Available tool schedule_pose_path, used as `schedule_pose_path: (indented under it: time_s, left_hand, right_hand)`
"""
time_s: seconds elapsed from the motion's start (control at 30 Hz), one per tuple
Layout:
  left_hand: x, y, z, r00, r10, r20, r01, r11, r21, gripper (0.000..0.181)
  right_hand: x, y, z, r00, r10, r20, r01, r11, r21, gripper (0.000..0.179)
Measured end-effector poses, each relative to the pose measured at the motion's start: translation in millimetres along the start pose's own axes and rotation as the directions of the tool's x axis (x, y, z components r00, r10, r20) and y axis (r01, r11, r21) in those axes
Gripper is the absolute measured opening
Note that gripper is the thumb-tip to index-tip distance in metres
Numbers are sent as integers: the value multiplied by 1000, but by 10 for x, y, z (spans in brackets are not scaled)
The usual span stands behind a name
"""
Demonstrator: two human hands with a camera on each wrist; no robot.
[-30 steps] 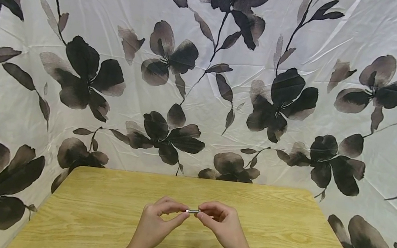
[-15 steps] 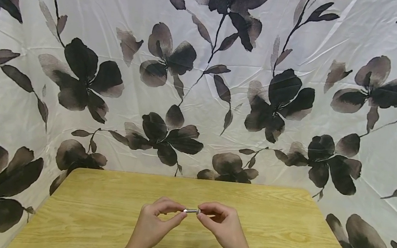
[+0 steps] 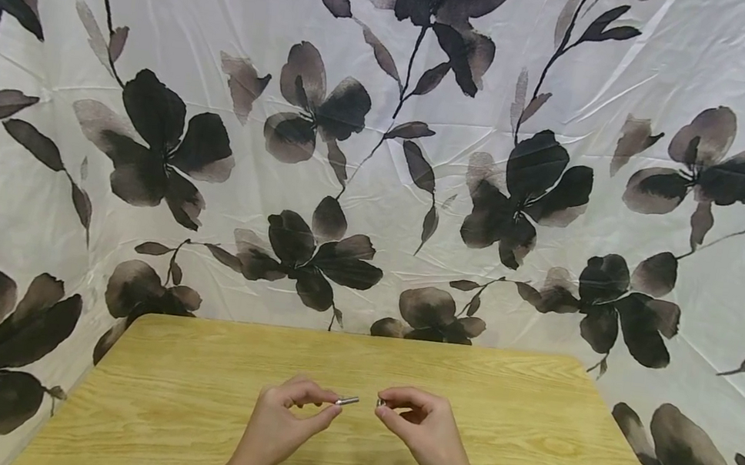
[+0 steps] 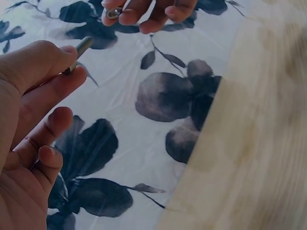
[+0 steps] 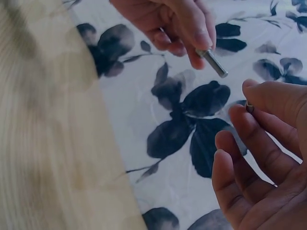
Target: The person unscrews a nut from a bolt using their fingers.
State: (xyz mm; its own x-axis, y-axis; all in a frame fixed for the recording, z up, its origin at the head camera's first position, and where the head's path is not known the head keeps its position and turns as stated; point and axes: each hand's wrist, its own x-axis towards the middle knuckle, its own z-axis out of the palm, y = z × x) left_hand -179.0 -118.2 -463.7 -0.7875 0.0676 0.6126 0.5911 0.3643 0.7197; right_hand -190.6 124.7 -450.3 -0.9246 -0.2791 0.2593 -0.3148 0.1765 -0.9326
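Between thumb and index finger, my left hand pinches a silver bolt by its head. The bolt's threaded shank points toward the other hand, and the fingers mostly hide its head. Opposite, my right hand pinches a small metal nut at the fingertips. In the left wrist view the hole of the nut shows. A short gap separates bolt and nut. Both hands are raised above the wooden table, their other fingers loosely bent.
The light wood-grain table spreads beneath both hands. Behind it and at its sides hangs a white cloth printed with dark flowers.
The bolt and nut, together half a second ago, are now apart. My left hand has drawn left with the bolt, and my right hand slightly right with the nut.
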Motion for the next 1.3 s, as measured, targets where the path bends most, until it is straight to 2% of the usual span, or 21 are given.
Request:
schedule_pose_path:
  time_s: [0.23,0.37,0.57,0.8,0.9,1.1,1.2,1.3]
  left_hand:
    - [-39,-155,45,997,-66,47,65,998,22,20]
    - [-83,-249,69,987,-123,102,119,992,53,19]
    - [-156,-435,94,957,-207,206,197,978,68,10]
    - [-225,-669,126,929,-256,268,235,966,108,4]
    - [-254,-718,137,910,-277,307,254,960,114,3]
    - [-314,-780,171,874,-288,391,288,956,59,5]
    - [-348,-792,186,854,-307,421,320,947,41,5]
    - [-374,-789,197,841,-318,439,339,940,32,7]
  right_hand:
    - [16,154,22,999,30,32,-31,999,25,20]
    - [20,272,52,995,53,81,-56,998,39,21]
    - [30,459,119,988,82,134,-86,996,24,23]
    - [34,650,171,977,140,162,-144,989,13,31]
    - [27,726,196,975,152,163,-148,988,-35,24]
    - [-4,845,248,970,163,182,-139,980,-142,11]
    - [-26,874,275,971,147,190,-114,978,-173,10]
    - [-42,881,302,972,115,205,-70,974,-216,8]
